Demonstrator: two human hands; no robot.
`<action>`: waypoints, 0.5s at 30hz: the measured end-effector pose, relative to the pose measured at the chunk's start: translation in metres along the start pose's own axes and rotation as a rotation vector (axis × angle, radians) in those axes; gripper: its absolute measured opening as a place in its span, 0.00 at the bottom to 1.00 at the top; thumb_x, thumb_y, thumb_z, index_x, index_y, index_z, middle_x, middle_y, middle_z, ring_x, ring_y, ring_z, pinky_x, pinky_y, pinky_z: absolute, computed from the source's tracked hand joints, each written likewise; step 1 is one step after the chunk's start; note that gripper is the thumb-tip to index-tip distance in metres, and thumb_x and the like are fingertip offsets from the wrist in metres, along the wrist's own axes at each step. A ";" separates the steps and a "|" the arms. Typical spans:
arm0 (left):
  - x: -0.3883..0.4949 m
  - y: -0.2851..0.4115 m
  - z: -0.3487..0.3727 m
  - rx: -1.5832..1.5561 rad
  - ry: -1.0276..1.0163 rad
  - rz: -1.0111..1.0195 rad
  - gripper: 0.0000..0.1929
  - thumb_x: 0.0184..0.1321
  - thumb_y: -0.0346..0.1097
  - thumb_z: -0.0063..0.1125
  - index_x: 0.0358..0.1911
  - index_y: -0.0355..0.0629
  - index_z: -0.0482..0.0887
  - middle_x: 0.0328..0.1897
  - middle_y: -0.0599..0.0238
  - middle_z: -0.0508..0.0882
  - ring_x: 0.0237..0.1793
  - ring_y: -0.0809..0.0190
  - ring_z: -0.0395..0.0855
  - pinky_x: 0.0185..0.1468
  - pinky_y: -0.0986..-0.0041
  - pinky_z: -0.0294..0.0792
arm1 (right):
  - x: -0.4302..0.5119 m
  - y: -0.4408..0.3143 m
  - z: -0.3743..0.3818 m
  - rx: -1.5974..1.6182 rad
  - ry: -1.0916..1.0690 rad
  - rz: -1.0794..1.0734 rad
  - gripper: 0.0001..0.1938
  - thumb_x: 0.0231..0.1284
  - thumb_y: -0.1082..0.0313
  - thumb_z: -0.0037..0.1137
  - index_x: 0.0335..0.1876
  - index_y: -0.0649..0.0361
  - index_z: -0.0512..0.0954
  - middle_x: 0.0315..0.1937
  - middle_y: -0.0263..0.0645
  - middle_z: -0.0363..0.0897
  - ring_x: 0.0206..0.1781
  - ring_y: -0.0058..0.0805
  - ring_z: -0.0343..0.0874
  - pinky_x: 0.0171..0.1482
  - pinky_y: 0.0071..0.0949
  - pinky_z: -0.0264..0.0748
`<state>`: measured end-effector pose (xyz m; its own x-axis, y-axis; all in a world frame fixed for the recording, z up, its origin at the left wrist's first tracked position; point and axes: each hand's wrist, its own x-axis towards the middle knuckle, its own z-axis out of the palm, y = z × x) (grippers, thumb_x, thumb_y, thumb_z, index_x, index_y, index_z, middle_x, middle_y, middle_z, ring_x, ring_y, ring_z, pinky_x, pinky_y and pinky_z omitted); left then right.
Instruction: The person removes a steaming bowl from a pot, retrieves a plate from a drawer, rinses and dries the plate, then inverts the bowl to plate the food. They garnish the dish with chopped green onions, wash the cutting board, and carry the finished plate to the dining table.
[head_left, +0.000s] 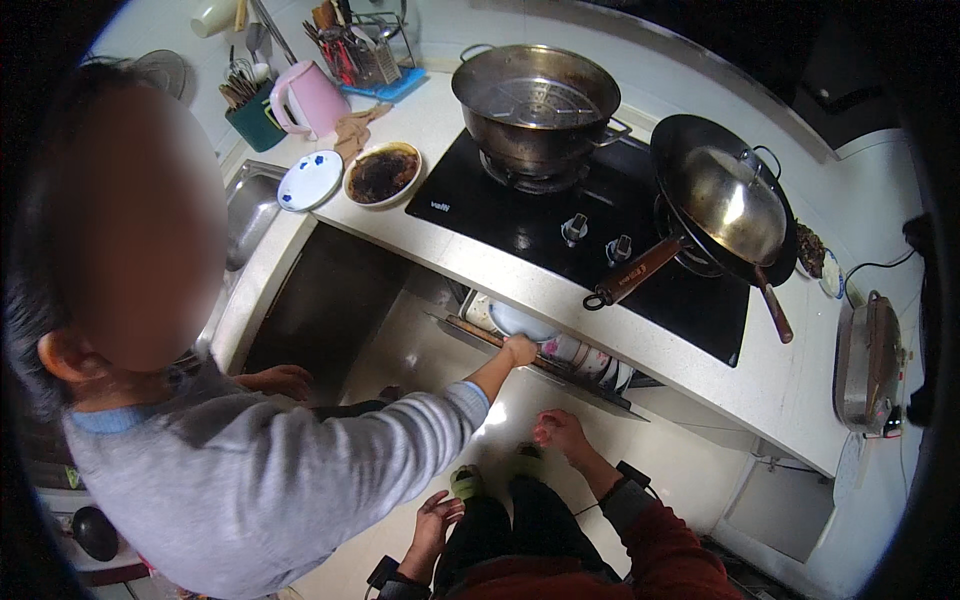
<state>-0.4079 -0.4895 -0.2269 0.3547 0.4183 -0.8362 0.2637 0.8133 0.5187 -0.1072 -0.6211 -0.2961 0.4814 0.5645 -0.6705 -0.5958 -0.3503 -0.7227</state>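
My left hand (439, 517) is held low near my legs, palm turned up and fingers apart, with nothing in it. In front of the drawer, my right hand (559, 433) hangs in the air with its fingers loosely curled and no object visible in it. A pulled-out drawer (592, 390) under the counter holds bowls (564, 350) and a pale blue dish (517, 321). Another person's hand (520, 350) rests at the drawer's front edge. That person, in a grey sweater (247, 472), stands at my left; their other hand (277, 381) is near the cabinet door.
On the black gas hob (517, 232) stand a large steel pot (536, 112) and a lidded wok (720, 202), whose handle (637, 271) reaches over the front. Beside the hob are a dish of dark food (384, 174), a plate (310, 180) and a pink jug (309, 97).
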 end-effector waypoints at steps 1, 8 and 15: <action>-0.005 -0.002 -0.006 0.013 0.010 -0.008 0.23 0.61 0.26 0.50 0.61 0.32 0.66 0.51 0.41 0.80 0.48 0.45 0.83 0.53 0.59 0.76 | -0.003 -0.002 0.002 0.008 -0.016 -0.017 0.10 0.68 0.64 0.51 0.49 0.59 0.74 0.35 0.39 0.80 0.32 0.27 0.81 0.36 0.28 0.79; -0.030 0.000 -0.026 0.008 0.043 -0.015 0.20 0.61 0.24 0.48 0.58 0.32 0.68 0.46 0.44 0.82 0.42 0.49 0.85 0.47 0.62 0.78 | -0.021 -0.004 -0.004 0.041 -0.040 -0.054 0.09 0.66 0.68 0.50 0.48 0.60 0.75 0.35 0.40 0.81 0.30 0.28 0.81 0.33 0.28 0.80; -0.034 0.013 -0.014 0.005 0.022 -0.002 0.18 0.62 0.23 0.45 0.56 0.33 0.69 0.45 0.45 0.83 0.42 0.50 0.85 0.46 0.65 0.79 | -0.015 0.021 -0.021 0.154 -0.066 -0.087 0.17 0.64 0.67 0.55 0.55 0.65 0.70 0.35 0.41 0.79 0.32 0.34 0.81 0.31 0.33 0.80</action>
<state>-0.4294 -0.4872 -0.1946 0.3348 0.4255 -0.8407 0.2685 0.8122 0.5180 -0.1134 -0.6530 -0.3053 0.4950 0.6375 -0.5904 -0.6476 -0.1824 -0.7399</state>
